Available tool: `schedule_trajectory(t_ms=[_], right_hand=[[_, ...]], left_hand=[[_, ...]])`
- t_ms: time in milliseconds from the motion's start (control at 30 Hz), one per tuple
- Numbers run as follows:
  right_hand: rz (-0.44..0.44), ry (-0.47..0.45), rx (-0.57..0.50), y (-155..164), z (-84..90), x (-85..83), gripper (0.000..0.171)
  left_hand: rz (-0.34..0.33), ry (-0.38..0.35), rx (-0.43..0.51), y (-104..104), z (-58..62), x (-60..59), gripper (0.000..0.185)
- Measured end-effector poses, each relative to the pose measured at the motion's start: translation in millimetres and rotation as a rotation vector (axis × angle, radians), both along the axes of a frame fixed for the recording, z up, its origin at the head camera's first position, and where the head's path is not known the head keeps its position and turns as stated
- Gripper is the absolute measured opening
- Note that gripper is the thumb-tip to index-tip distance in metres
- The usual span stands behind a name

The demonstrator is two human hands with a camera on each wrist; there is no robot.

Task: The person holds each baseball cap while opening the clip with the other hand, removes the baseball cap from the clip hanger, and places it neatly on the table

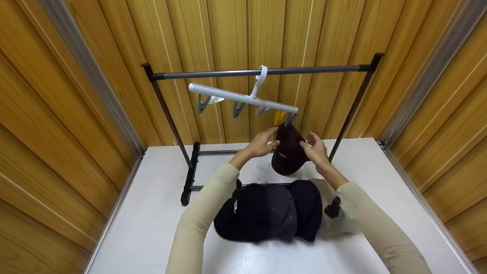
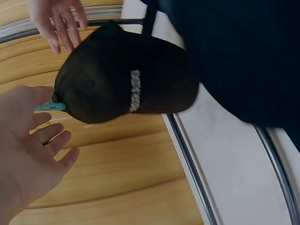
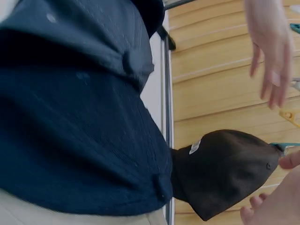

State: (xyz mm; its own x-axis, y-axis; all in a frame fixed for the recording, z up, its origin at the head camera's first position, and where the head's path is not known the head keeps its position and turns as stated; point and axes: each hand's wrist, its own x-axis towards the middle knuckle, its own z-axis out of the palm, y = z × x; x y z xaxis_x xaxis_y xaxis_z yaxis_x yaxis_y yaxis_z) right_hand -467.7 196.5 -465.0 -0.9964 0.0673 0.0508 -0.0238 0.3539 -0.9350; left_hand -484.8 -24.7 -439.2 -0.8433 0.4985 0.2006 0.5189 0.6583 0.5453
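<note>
A dark brown cap [image 1: 289, 146] hangs brim down from a green clip [image 1: 290, 118] at the right end of a white clip hanger [image 1: 228, 93]. My left hand [image 1: 262, 144] is at the cap's left side, fingers loosely spread. In the left wrist view its thumb lies close to the clip [image 2: 51, 106] at the cap's top; whether they touch I cannot tell. On the other side is my right hand [image 1: 315, 149], its fingers relaxed and its thumb near the cap's edge. Neither hand is curled round the cap [image 3: 225, 171].
The hanger hooks over the bar [image 1: 213, 73] of a dark metal rack and tilts down to the right. More green, white and yellow clips [image 1: 279, 117] hang from it. On the white surface [image 1: 152, 228], a row of nested caps [image 1: 281, 213] lies in front, black, grey, navy and beige.
</note>
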Motion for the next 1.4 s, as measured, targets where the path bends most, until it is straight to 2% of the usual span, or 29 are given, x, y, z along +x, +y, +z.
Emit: schedule_trajectory(t_ms=[100,200,300,367,467,600,700,767,933,1100,1233,1400], right_hand=[[0.058,0.030,0.117,-6.9,-9.5,-6.6,0.066],[0.069,0.053,0.186,-13.4,-17.2,-10.8,0.064],[0.054,0.104,0.185,-20.1,-19.3,-15.7,0.057],[0.057,0.141,0.182,-24.9,-17.8,-19.6,0.053],[0.069,0.181,0.178,-34.9,-14.8,-22.3,0.050],[0.083,0.195,0.188,-45.0,-11.8,-21.3,0.051],[0.085,0.190,0.211,-47.4,-10.2,-19.3,0.053],[0.092,0.190,0.224,-46.9,-8.3,-17.6,0.054],[0.107,0.204,0.239,-41.7,-3.5,-15.4,0.055],[0.126,0.187,0.213,-38.8,-3.1,-16.0,0.053],[0.136,0.161,0.186,-39.5,-4.9,-14.1,0.051],[0.139,0.130,0.146,-38.4,-8.9,-11.7,0.049]], left_hand=[[0.021,-0.161,0.157,13.2,2.9,-14.0,0.060],[0.062,-0.312,0.260,21.8,4.3,-26.5,0.064],[0.066,-0.382,0.344,28.1,5.2,-39.8,0.066],[0.041,-0.382,0.394,31.8,5.0,-48.4,0.064],[0.009,-0.322,0.476,35.8,3.1,-56.4,0.057],[0.052,-0.257,0.539,38.9,0.5,-59.8,0.049],[0.098,-0.283,0.537,39.0,1.0,-58.6,0.050],[0.074,-0.316,0.548,38.6,2.7,-57.8,0.050],[-0.047,-0.373,0.579,37.9,10.1,-57.0,0.042],[-0.077,-0.396,0.599,37.4,14.2,-57.6,0.034],[-0.048,-0.382,0.624,37.8,12.8,-57.1,0.036],[0.008,-0.315,0.681,41.6,9.2,-55.5,0.034]])
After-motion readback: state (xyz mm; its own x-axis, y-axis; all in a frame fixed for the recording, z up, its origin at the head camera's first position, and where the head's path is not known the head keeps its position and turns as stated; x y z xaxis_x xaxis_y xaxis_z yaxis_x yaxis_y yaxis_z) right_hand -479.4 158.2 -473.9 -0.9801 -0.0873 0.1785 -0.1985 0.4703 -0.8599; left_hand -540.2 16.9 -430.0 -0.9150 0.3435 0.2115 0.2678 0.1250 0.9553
